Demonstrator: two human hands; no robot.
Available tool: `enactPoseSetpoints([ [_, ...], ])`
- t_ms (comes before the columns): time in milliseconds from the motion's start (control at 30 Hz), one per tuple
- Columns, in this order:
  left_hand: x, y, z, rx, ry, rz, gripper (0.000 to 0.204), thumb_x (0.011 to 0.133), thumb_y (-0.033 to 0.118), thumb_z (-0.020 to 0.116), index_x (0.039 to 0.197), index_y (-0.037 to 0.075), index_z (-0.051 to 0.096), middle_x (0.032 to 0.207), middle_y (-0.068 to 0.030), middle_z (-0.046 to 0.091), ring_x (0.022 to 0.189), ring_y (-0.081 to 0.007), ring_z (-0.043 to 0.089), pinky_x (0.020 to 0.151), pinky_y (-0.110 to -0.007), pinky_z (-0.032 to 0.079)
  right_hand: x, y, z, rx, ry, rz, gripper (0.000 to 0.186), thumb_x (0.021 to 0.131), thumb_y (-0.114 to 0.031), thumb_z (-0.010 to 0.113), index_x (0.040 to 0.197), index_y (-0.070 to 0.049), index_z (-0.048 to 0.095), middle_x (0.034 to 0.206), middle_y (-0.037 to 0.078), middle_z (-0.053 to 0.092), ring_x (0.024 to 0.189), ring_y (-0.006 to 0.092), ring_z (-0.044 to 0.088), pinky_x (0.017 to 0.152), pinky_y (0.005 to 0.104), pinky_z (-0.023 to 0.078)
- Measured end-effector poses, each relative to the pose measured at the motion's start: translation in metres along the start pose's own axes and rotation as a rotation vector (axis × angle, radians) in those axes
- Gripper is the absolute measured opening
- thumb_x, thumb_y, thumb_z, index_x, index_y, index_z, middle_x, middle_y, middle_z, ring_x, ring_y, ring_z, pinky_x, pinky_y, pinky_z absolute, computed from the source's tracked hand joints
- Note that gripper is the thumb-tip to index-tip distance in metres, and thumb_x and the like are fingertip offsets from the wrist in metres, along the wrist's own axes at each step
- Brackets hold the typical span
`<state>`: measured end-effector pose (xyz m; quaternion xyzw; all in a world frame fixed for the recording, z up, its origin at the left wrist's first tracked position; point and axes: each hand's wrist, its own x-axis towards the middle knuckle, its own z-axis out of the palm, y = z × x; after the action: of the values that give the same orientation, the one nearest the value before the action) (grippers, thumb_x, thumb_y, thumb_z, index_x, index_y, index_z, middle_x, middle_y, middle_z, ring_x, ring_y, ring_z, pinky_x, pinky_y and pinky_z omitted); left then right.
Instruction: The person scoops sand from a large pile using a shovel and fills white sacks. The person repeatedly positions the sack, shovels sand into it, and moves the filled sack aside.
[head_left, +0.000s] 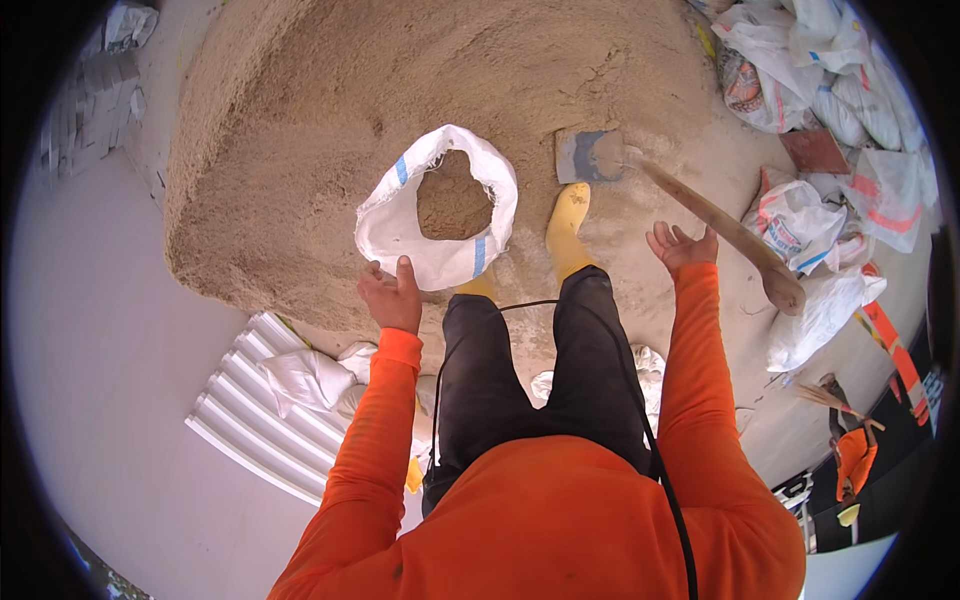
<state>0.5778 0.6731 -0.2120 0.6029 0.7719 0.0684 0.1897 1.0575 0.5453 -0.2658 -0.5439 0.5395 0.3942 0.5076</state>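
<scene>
A white woven sack (385,228) with blue stripes stands in front of me, its mouth rolled wide and brown sand (453,200) inside. My left hand (391,296) is beside the sack's near left rim, fingers apart and holding nothing; whether a fingertip touches the rim I cannot tell. Off to the right, my right hand (683,248) is palm up with spread fingers, bare of any object. Close by it is a hoe (722,222) with a long wooden handle, its metal blade resting on the sand just past my yellow boot (570,225).
A large sand heap (300,120) fills the far side. White sacks (775,60) pile up at the right, near a reddish-brown slab (814,151). Corrugated white sheets (270,405) lie at the near left. Another person in orange (856,460) is at the lower right.
</scene>
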Motion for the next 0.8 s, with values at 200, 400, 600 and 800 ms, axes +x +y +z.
enactPoseSetpoints([
  [200,0.003,0.176,-0.008,-0.48,-0.799,0.09,0.044,0.096,0.037,0.065,0.115,-0.002,0.057,0.108,-0.0129,0.06,0.085,-0.0181,0.062,0.073,-0.031,0.051,0.115,-0.091,-0.013,0.329,-0.976,0.409,0.031,0.097,-0.024,0.062,0.114,-0.003,0.048,0.111,0.017,0.058,0.093,0.0303,0.064,0.071,0.0378,0.056],
  [400,-0.055,0.367,-0.044,-0.65,-1.519,-0.123,0.067,0.1,0.059,0.044,0.133,0.001,0.049,0.113,-0.0125,0.06,0.099,-0.0203,0.065,0.082,-0.035,0.056,-0.045,-0.076,0.011,0.048,-0.654,-0.129,0.011,0.099,-0.012,0.057,0.106,-0.006,0.052,0.088,0.008,0.057,0.071,0.0151,0.06,0.055,0.0234,0.05],
  [600,-0.088,0.464,-0.026,-0.357,-2.022,-0.134,0.057,0.096,0.047,0.058,0.129,0.002,0.049,0.111,-0.0141,0.061,0.09,-0.0212,0.066,0.073,-0.039,0.06,-0.037,-0.112,0.015,-0.031,-0.634,-0.216,0.028,0.096,-0.022,0.058,0.111,0.0,0.053,0.086,0.011,0.062,0.07,0.0223,0.063,0.058,0.0356,0.054],
  [800,-0.052,0.395,0.069,-0.083,-1.688,0.013,0.031,0.091,0.03,0.061,0.103,0.001,0.058,0.081,-0.0082,0.061,0.058,-0.0147,0.058,0.05,-0.029,0.048,-0.009,-0.082,0.071,-0.608,-0.28,-0.378,0.037,0.096,-0.025,0.059,0.118,0.005,0.053,0.091,0.015,0.065,0.078,0.025,0.068,0.064,0.0411,0.058],
])
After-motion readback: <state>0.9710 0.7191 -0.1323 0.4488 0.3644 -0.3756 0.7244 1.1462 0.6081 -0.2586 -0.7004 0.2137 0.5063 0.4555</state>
